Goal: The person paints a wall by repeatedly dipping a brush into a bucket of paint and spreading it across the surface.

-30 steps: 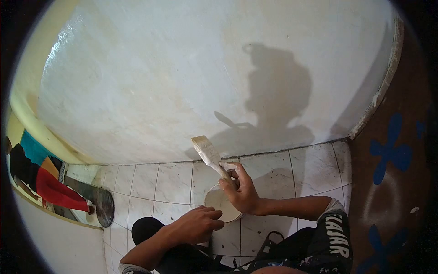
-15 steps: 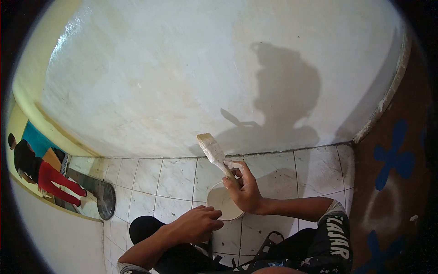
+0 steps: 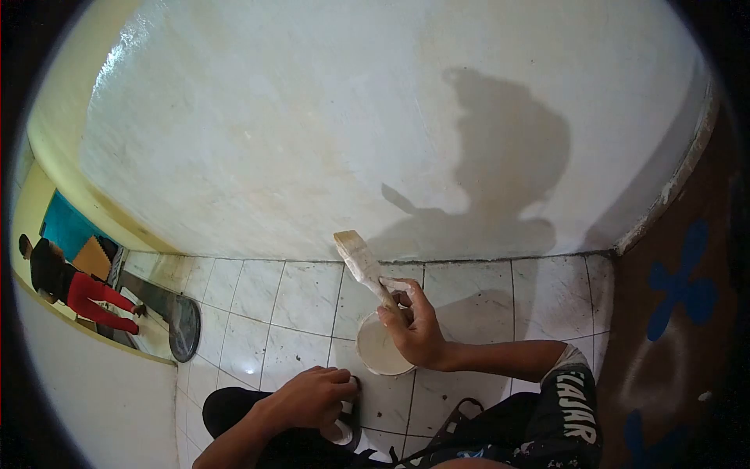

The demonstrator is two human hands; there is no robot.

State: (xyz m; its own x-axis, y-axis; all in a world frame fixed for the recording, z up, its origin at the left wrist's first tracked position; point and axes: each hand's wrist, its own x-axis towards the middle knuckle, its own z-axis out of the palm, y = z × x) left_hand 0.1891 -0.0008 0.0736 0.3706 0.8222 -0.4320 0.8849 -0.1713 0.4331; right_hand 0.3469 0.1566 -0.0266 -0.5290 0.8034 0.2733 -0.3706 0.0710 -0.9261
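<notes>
One flat, white-smeared brush snug in the right hand's grip; left hand's unclear.

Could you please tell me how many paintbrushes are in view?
1: a paintbrush, held in the right hand, which partly covers the bucket here. The brush-shaped shadow on the wall is not another; others could be hidden.

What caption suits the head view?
Right hand holding a paintbrush near a bucket, patchy white wall ahead.
</notes>
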